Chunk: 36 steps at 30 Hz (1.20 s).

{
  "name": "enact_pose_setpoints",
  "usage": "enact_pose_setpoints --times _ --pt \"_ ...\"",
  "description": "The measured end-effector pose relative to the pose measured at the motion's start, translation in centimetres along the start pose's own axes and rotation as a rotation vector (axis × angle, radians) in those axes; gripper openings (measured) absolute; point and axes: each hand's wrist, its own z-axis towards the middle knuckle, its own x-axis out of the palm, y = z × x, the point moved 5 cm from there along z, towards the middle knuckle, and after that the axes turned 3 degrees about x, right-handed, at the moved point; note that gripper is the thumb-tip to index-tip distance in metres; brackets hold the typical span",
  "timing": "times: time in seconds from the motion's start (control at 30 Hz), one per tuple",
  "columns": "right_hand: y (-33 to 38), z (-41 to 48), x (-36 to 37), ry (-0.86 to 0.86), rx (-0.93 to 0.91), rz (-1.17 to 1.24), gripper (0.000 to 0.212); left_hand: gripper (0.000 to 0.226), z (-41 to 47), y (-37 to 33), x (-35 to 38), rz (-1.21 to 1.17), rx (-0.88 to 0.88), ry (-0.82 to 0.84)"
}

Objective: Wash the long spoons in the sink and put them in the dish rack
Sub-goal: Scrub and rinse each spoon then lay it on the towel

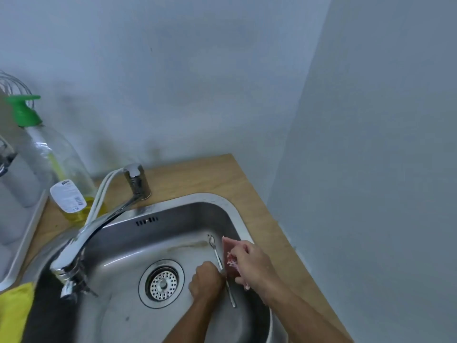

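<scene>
A long thin metal spoon is held over the right side of the steel sink, bowl pointing away from me. My left hand grips its handle near the middle, fingers curled round it. My right hand holds a pink sponge just to the right of the spoon, close to its shaft. The spoon's lower end sticks out below my left fist.
The tap reaches over the sink's left side; no water is seen running. A drain strainer sits mid-basin. A soap bottle with a green cap stands at the left, next to a grey dish rack. A yellow cloth lies bottom left.
</scene>
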Motion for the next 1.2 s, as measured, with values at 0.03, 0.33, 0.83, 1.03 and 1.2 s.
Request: enact_pose_setpoints --times 0.03,0.33,0.83,1.03,1.2 --pt "0.0 0.0 -0.1 -0.006 0.001 0.001 0.025 0.025 0.0 -0.1 -0.1 0.005 -0.010 0.001" --pt "-0.1 0.7 -0.1 0.002 0.033 -0.018 0.020 0.038 1.0 0.5 -1.0 -0.006 -0.092 0.012" --pt "0.7 2.8 3.7 0.134 0.065 0.110 0.020 0.012 -1.8 5.2 -6.3 -0.325 0.013 0.046" --pt "1.1 3.3 7.3 0.246 0.049 0.055 0.019 0.018 -4.7 9.3 -9.0 -0.545 -0.106 -0.018" --pt "0.9 3.6 10.0 0.281 0.066 0.046 0.017 0.016 -6.9 11.0 -10.8 -0.693 -0.153 -0.035"
